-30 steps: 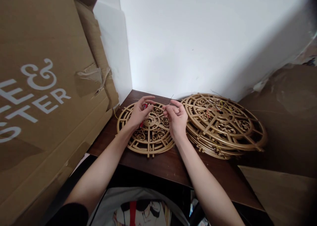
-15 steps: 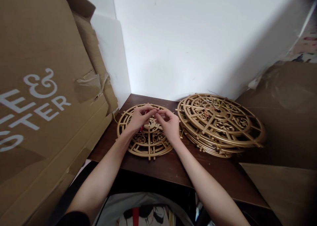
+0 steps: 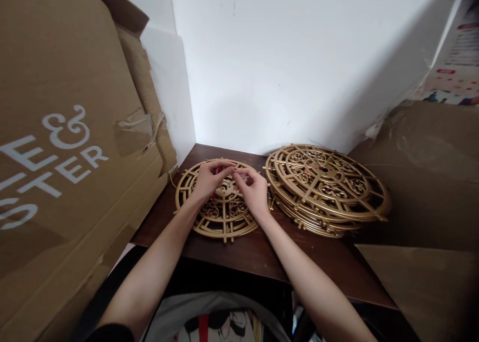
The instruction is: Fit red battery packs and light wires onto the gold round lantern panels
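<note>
A round gold openwork disc [image 3: 225, 214] with scrollwork and a hub lies flat on the dark brown table. Over its middle, my left hand [image 3: 208, 180] is closed in a pinch, thumb against fingers. A thin red object [image 3: 212, 195] shows on both sides of its palm, mostly hidden, its kind unclear. My right hand [image 3: 254, 186] also pinches, its fingertips meeting those of the left hand above the hub. Whatever is between the fingertips is too small to make out. Short yellow wires stick out at the disc's edges.
To the right, several similar gold discs [image 3: 329, 192] are stacked, with loose wires on top. A big cardboard box [image 3: 75, 222] leans in on the left, and more cardboard [image 3: 430, 182] stands on the right. A white wall [image 3: 269, 82] rises behind the brown table [image 3: 239, 254].
The view has shifted slightly, so the stack sits a little further left. Both hands keep their fingertips together over the disc, with only small finger movement.
</note>
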The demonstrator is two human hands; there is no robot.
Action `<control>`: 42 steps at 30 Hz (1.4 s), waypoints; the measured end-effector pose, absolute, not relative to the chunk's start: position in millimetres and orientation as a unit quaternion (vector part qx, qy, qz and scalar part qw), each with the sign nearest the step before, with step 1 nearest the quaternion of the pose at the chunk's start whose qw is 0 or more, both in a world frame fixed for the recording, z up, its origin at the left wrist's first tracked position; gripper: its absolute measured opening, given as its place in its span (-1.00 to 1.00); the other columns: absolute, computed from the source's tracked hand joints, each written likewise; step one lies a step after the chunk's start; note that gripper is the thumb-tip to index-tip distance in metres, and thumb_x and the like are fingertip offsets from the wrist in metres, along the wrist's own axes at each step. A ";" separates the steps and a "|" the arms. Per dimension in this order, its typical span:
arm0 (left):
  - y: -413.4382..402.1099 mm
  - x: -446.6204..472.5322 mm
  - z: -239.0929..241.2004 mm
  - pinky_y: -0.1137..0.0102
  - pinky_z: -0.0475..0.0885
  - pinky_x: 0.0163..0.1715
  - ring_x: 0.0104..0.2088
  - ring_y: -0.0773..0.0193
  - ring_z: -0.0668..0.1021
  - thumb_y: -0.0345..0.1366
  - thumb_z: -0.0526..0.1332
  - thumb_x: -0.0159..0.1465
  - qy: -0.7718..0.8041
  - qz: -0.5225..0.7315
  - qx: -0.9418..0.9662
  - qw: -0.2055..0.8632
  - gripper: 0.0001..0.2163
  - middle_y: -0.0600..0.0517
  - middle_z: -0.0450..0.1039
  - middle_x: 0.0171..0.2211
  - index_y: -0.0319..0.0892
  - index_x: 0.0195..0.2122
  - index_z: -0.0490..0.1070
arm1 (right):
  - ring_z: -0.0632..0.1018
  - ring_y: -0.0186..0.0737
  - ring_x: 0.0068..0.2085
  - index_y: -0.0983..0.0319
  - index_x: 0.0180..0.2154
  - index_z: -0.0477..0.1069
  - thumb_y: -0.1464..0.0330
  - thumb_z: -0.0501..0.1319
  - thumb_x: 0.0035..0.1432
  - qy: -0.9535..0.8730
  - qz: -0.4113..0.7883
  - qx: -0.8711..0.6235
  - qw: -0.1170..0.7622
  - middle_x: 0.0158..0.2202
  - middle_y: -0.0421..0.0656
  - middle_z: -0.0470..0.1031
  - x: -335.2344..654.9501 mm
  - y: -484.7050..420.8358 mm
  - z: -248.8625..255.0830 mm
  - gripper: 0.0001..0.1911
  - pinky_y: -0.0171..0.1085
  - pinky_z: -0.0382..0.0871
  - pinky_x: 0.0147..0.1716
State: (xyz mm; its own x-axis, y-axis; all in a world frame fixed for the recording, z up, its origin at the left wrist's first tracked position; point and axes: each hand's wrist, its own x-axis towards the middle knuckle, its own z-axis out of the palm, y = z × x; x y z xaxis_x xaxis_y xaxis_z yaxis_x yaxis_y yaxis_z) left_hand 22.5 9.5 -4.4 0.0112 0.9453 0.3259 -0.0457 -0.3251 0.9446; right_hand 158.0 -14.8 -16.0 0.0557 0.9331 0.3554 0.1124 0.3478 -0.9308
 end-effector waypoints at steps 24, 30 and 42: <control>7.3 23.2 -2.3 0.48 0.21 -0.59 -0.59 0.47 0.28 -0.28 0.35 0.07 0.382 0.574 0.613 0.386 -0.73 0.04 0.48 -0.42 -0.19 -0.18 0.54 | 0.47 -0.34 -0.60 0.26 -0.34 0.49 0.22 0.31 0.00 -0.492 0.460 -0.407 0.617 -0.59 -0.24 0.48 159.4 -13.1 -13.4 -0.76 -0.39 0.30 -0.68; 5.3 22.9 -0.9 0.50 0.22 -0.57 -0.55 0.45 0.31 -0.30 0.34 0.09 0.388 0.563 0.617 0.389 -0.72 0.05 0.46 -0.41 -0.19 -0.15 0.51 | 0.48 -0.34 -0.58 0.26 -0.34 0.48 0.21 0.33 -0.03 -0.469 0.467 -0.403 0.631 -0.51 -0.20 0.54 160.6 -10.9 -14.3 -0.74 -0.40 0.29 -0.69; 7.2 22.7 -3.4 0.52 0.13 -0.66 -0.62 0.52 0.22 -0.29 0.35 0.10 0.378 0.571 0.605 0.406 -0.74 0.07 0.43 -0.41 -0.15 -0.16 0.50 | 0.43 -0.37 -0.66 0.25 -0.32 0.49 0.16 0.32 0.01 -0.523 0.449 -0.421 0.589 -0.61 -0.26 0.47 161.6 -10.2 -17.5 -0.71 -0.39 0.29 -0.69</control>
